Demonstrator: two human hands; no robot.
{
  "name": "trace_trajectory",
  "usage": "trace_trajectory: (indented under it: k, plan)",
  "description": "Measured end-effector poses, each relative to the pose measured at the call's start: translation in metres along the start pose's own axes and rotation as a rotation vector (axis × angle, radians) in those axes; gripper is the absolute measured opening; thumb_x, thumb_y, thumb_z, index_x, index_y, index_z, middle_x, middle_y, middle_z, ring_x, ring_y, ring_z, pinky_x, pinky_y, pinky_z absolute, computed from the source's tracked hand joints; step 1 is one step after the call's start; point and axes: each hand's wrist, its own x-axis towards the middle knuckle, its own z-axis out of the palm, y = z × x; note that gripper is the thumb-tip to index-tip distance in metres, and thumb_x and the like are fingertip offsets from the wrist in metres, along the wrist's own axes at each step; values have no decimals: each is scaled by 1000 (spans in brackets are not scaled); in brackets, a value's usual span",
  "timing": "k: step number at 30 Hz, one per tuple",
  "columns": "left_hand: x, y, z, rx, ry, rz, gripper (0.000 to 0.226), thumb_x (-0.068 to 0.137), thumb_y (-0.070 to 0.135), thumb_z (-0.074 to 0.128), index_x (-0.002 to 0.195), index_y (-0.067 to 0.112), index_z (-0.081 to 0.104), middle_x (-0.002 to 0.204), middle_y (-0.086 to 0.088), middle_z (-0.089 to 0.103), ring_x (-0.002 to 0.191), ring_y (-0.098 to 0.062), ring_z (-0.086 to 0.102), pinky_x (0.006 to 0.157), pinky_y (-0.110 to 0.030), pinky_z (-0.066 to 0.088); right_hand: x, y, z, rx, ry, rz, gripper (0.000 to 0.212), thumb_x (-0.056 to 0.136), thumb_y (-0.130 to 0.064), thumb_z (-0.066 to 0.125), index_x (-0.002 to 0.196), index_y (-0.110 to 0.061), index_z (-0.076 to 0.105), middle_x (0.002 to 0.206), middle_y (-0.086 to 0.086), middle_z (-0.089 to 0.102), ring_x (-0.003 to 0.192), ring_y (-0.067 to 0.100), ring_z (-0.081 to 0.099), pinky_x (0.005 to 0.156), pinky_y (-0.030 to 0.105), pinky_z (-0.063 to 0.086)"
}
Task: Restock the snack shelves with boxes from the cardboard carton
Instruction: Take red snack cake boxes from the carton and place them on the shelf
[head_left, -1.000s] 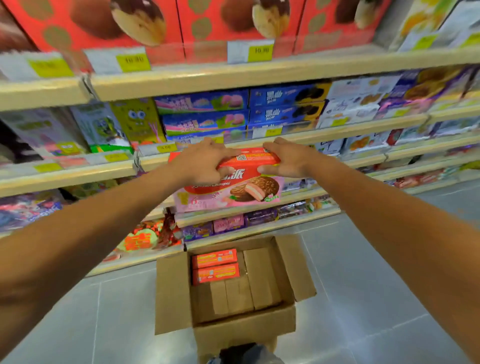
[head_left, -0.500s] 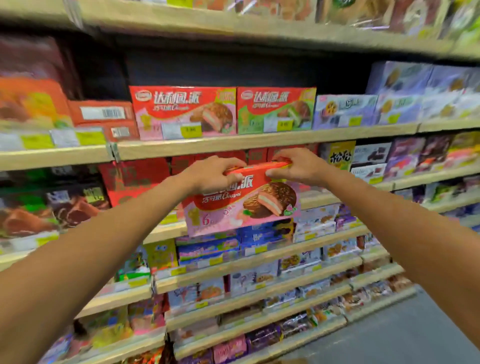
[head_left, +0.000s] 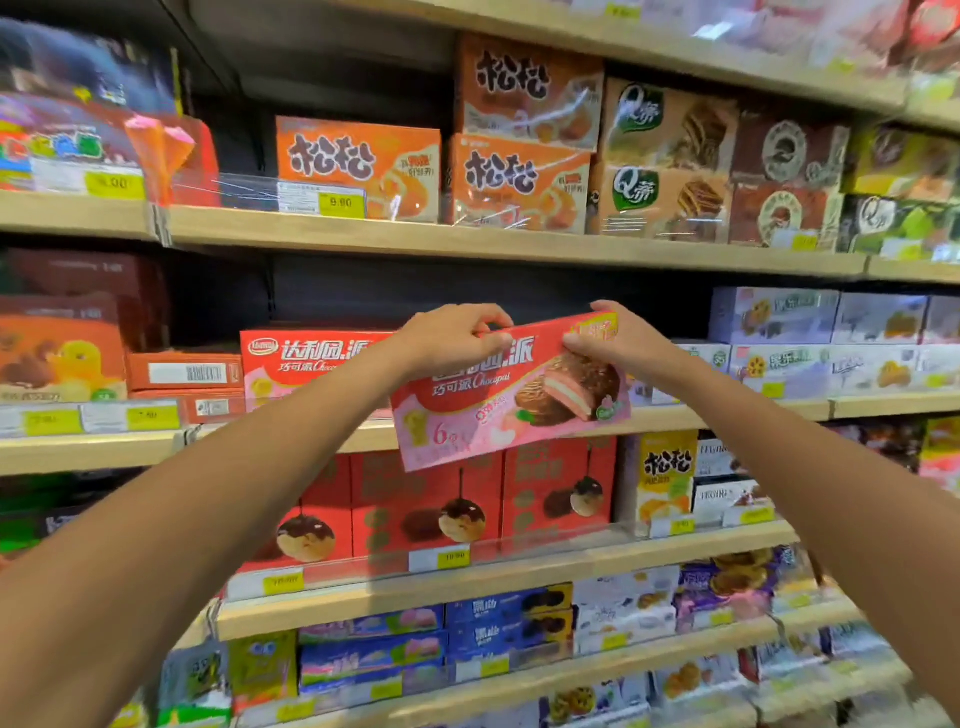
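Gripping item: one red-and-pink chocolate pie box (head_left: 511, 389), held by its upper edge in both hands, front face toward the camera, tilted with the right end higher. Left hand (head_left: 452, 338): fingers curled over the top edge at the left, thumb pressed on the front. Right hand (head_left: 613, 343): pinching the top right corner, thumb on the front. Position: in the air on the near side of the middle shelf board (head_left: 727, 410), its lower part overlapping that board's front edge, before a dark gap (head_left: 467, 291) in the row. Left of the gap: one matching box (head_left: 311, 358), upright on the shelf. Right of the gap: lavender boxes (head_left: 774, 317), stacked. Shelf above: orange boxes (head_left: 358, 161) behind a yellow price tag (head_left: 340, 201). Shelf below: red boxes (head_left: 426, 499) picturing chocolate-topped puffs.
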Motion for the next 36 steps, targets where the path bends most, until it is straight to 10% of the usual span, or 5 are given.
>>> trace_trajectory:
  k: [3, 14, 19, 26, 36]
  plan:
    - [18, 6, -1, 22, 52, -28, 33, 92, 54, 41, 121, 41, 50, 116, 10, 65, 100, -15, 63, 86, -34, 47, 10, 11, -12, -11, -108, -80, 11, 86, -18, 67, 95, -24, 63, 94, -7, 68, 84, 0, 66, 74, 14, 48]
    - [55, 8, 34, 413, 285, -108, 62, 86, 56, 51, 137, 22, 43, 136, -1, 51, 124, -23, 47, 99, -42, 42, 60, 93, -35, 140, 89, -48, 52, 73, -34, 80, 116, -14, 59, 109, 2, 68, 96, 11, 64, 73, 20, 46]
    - [50, -7, 51, 194, 239, -249, 77, 82, 43, 66, 145, 25, 26, 146, -5, 27, 135, -28, 26, 105, -48, 37, 73, 107, -31, 180, 94, -25, 54, 76, -29, 78, 121, -10, 55, 108, 1, 64, 88, 6, 61, 65, 15, 42]
    - [57, -11, 56, 92, 345, -265, 64, 84, 26, 67, 139, 19, 38, 137, -7, 39, 130, -26, 32, 107, -40, 34, 89, 115, -22, 245, 41, -96, 93, 84, -26, 70, 151, -25, 6, 122, -1, 53, 111, 14, 53, 91, 26, 40]
    - [58, -12, 59, 74, 402, -242, 59, 85, 26, 66, 138, 19, 38, 137, -3, 40, 130, -21, 34, 103, -35, 38, 94, 121, -23, 158, 140, -157, 67, 79, -34, 74, 134, -24, 35, 94, -13, 56, 98, 16, 58, 86, 30, 44]
